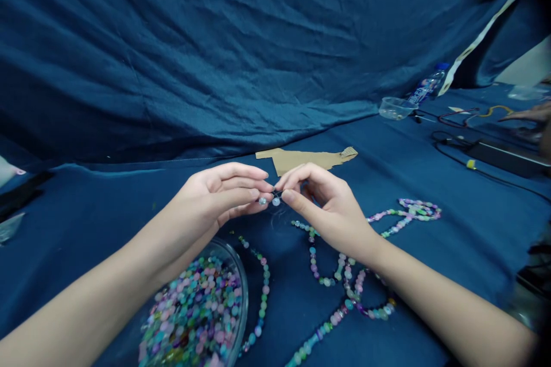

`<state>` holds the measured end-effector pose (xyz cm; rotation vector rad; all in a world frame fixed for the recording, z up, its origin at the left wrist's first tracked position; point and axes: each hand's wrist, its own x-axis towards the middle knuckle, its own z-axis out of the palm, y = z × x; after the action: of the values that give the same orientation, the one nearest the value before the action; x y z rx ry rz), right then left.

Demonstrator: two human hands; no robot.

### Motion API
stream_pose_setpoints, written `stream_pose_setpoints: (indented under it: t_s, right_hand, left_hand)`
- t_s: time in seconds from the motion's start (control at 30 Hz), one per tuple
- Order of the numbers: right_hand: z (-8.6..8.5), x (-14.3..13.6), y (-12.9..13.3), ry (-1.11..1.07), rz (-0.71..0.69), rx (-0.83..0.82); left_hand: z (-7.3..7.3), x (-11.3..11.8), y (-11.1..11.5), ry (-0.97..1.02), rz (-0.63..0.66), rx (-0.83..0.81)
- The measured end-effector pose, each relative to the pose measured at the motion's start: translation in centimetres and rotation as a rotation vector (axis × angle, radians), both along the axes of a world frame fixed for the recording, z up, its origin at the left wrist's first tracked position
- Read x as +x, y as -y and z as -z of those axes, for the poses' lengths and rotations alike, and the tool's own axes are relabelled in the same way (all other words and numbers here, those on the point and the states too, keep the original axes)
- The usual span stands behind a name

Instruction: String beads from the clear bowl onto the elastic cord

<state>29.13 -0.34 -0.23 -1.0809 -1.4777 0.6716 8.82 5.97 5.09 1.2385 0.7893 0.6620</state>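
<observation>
In the middle of the head view my left hand (232,192) has its thumb and fingers closed, with a clear faceted bead (262,200) at the fingertips. My right hand (321,200) meets it there, thumb and forefinger pinched on a thin thread. A pale round bead (276,202) sits between the two sets of fingertips. Faint loops of clear thread (279,219) show just below. Under my left forearm stands a clear round bowl (245,287) full of mixed coloured beads (202,304). A long string of beads (312,258) winds beneath my right hand and forearm.
A shorter curve of beads (264,287) lies beside the bowl. Behind my hands is a torn piece of cardboard (305,160). Farther right are a clear plastic tub (396,109), a bottle (428,86), a black device (508,157) with cables, and another person's hand (531,113).
</observation>
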Motion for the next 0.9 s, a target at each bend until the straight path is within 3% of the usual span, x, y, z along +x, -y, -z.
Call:
stream_pose_setpoints:
  t_s: [0.17, 0.27, 0.43, 0.6, 0.7, 0.8, 0.9]
  right_hand:
    - [0.8, -0.3, -0.6, -0.304, -0.142, -0.032]
    - [1.1, -0.1, -0.9, -0.357, -0.230, -0.064]
    - [0.8, 0.0, 0.0, -0.148, -0.205, -0.003]
    - [0.7, -0.8, 0.6, 0.213, 0.041, 0.129]
    - [1.0, -1.0, 0.3, 0.375, 0.119, 0.271]
    - [1.1, -0.7, 0.1, 0.463, 0.072, 0.336]
    - [0.7, -0.2, 0.1, 0.483, -0.012, 0.294]
  left_hand:
    - [0.3, -0.3, -0.5, 0.024, 0.000, -0.072]
    - [0.4, -0.3, -0.6, 0.018, 0.006, -0.076]
    - [0.3, -0.2, -0.4, -0.008, -0.001, -0.047]
    - [0.3, -0.2, -0.3, 0.009, 0.002, -0.051]
    - [0.5, -0.2, -0.3, 0.017, 0.017, -0.086]
    - [0.6, -0.2, -0.5, 0.035, 0.001, -0.131]
    - [0.6, -0.1, -0.7, 0.064, -0.036, -0.170]
